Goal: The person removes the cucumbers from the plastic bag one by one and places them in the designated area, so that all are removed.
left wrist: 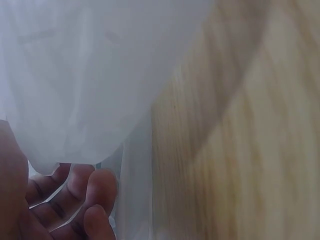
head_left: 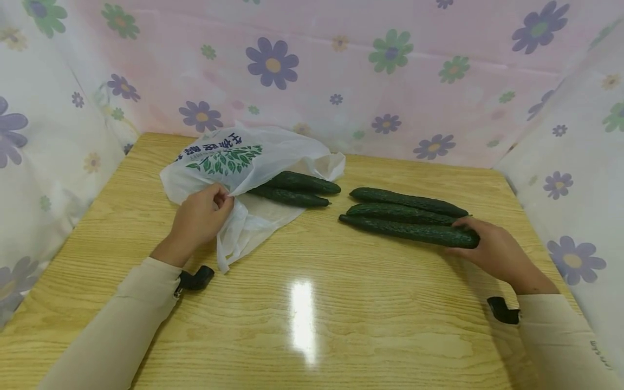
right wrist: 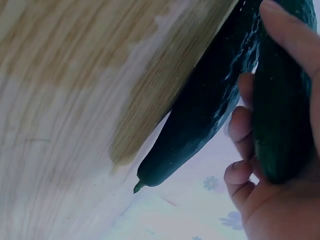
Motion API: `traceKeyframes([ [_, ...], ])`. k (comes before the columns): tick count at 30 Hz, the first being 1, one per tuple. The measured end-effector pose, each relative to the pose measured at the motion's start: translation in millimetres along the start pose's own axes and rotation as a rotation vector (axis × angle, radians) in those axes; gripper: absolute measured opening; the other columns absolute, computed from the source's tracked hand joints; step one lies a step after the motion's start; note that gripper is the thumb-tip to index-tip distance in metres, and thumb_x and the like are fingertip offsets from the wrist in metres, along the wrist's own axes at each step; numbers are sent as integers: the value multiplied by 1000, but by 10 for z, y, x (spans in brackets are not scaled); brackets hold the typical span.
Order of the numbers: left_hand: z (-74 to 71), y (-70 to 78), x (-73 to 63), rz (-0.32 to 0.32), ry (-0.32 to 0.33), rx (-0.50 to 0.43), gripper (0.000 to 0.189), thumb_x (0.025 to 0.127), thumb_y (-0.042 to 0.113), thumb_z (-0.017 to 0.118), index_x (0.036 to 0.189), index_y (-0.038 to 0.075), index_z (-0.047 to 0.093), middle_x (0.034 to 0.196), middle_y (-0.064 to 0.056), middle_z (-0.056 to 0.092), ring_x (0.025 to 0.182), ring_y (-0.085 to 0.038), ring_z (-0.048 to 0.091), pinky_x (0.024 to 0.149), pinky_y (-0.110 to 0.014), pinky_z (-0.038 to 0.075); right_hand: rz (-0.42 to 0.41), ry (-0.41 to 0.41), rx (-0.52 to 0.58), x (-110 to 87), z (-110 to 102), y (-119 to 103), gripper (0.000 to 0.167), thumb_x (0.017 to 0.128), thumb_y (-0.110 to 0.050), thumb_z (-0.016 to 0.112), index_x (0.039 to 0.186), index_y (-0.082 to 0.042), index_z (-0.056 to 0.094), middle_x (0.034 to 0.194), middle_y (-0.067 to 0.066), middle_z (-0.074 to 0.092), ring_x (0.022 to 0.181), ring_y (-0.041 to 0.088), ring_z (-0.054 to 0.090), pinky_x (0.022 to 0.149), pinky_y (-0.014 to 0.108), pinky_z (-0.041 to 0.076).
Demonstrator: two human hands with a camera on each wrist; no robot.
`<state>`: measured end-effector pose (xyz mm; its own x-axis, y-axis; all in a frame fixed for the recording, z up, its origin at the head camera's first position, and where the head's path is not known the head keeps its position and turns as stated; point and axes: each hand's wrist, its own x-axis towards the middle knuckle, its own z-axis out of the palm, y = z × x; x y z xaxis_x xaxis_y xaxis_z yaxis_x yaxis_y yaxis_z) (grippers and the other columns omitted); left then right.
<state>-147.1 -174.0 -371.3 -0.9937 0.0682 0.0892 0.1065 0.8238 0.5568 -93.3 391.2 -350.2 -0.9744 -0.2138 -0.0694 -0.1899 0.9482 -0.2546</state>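
White plastic, the bag (head_left: 287, 149) on my feed had its edge pinched by the left hand (head_left: 199, 215), two cucumbers (head_left: 307, 183) poking out; well apart, the right hand (head_left: 499, 253) gripped one cucumber (head_left: 409, 230) beside two more (head_left: 397, 212) on the counter (head_left: 390, 314). I judged lifting its mouth wide best.

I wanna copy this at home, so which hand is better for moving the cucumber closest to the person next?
Probably the right hand: it grips the nearest cucumber by one end. The left hand is farther away, holding the plastic bag's edge.
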Motion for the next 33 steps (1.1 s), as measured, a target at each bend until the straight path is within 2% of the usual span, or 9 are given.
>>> traceKeyframes([
  [3, 4, 0, 2, 2, 5, 0, 22, 99, 30, 50, 95, 11, 61, 81, -6, 61, 69, -23, 54, 60, -33, 40, 23, -50, -3, 16, 12, 4, 70, 84, -47, 77, 134, -6, 49, 126, 35, 57, 83, 38, 67, 69, 52, 51],
  [4, 6, -2, 2, 3, 6, 1, 22, 99, 30, 50, 95, 11, 61, 81, -6, 61, 69, -23, 54, 59, -33, 40, 30, -72, 1, 18, 16, 5, 72, 85, -49, 75, 135, -5, 47, 127, 35, 57, 85, 39, 67, 69, 52, 51],
  [6, 10, -8, 3, 6, 9, 4, 22, 99, 30, 50, 94, 11, 61, 81, -6, 61, 68, -23, 54, 59, -32, 40, 36, -100, 14, 17, 27, 10, 73, 87, -52, 72, 136, -5, 46, 131, 35, 54, 98, 46, 64, 74, 54, 51],
  [9, 12, -18, 3, 8, 10, 6, 22, 99, 30, 50, 94, 11, 61, 80, -6, 61, 68, -23, 54, 59, -32, 39, 25, -102, 26, 10, 43, 15, 70, 89, -52, 69, 136, -4, 47, 134, 34, 53, 108, 50, 61, 79, 60, 49],
  [12, 11, -24, 3, 6, 10, 7, 22, 99, 30, 50, 93, 11, 60, 79, -6, 60, 67, -22, 54, 58, -32, 39, 15, -86, 23, 11, 55, 3, 66, 91, -50, 68, 135, -5, 48, 134, 31, 53, 112, 50, 58, 82, 62, 48],
  [18, 11, -19, 6, 9, 7, 5, 23, 99, 30, 50, 94, 11, 60, 79, -6, 60, 67, -22, 54, 58, -33, 39, -38, 29, -58, -1, 76, -26, 56, 87, -41, 75, 125, -4, 57, 120, 26, 51, 89, 38, 61, 69, 53, 50],
  [22, 4, -5, 5, 7, 5, 0, 23, 100, 30, 49, 94, 11, 60, 80, -6, 60, 68, -22, 54, 59, -33, 39, -75, 95, -117, -6, 101, -32, 54, 82, -38, 81, 118, -2, 64, 115, 26, 58, 96, 42, 59, 76, 59, 48],
  [24, 1, -1, 5, 7, 3, -1, 23, 100, 31, 50, 94, 11, 60, 80, -6, 60, 68, -22, 54, 59, -33, 39, -77, 105, -126, -4, 111, -35, 53, 81, -38, 82, 116, -2, 65, 113, 26, 60, 100, 44, 58, 79, 60, 47],
  [33, -16, 11, -3, 6, 4, -6, 22, 100, 30, 50, 93, 11, 61, 80, -7, 60, 69, -23, 54, 60, -33, 39, -66, 132, -121, 20, 117, -80, 54, 82, -36, 81, 117, 1, 62, 106, 23, 58, 91, 40, 55, 74, 55, 45],
])
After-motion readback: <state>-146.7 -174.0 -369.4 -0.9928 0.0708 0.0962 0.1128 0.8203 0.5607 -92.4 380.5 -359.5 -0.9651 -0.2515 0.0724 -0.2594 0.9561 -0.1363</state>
